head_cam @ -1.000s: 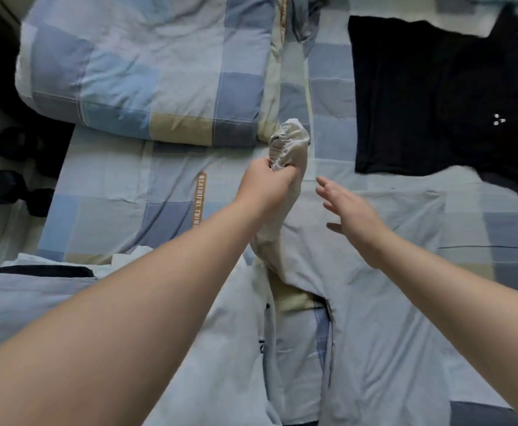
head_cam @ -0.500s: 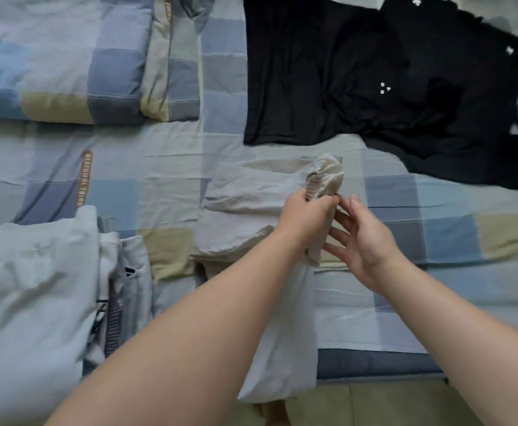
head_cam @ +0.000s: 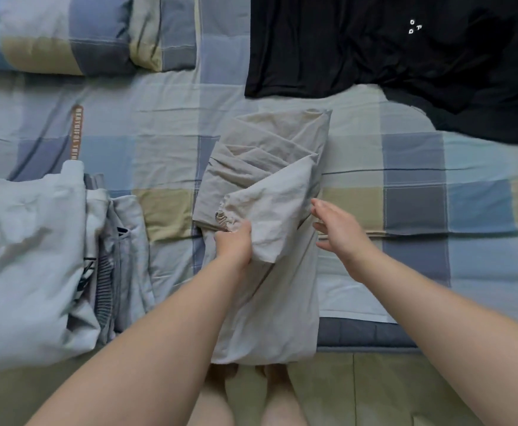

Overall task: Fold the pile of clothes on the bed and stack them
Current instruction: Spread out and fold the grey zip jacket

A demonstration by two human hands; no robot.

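Cuff now down on grey trousers, below black shirt. Our left hand grips it; right hand loose, apart. Fold half done.

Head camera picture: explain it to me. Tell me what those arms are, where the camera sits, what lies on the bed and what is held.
No machine here: the arms are a person's own, filmed by a wide-angle camera worn on the head, looking down at a checked bed. The left hand has its grip on the gathered cuff end of a grey garment, half folded. The right hand is open beside it, holding nothing. At the left lie piled light clothes; at the far right, unfolded black clothes.
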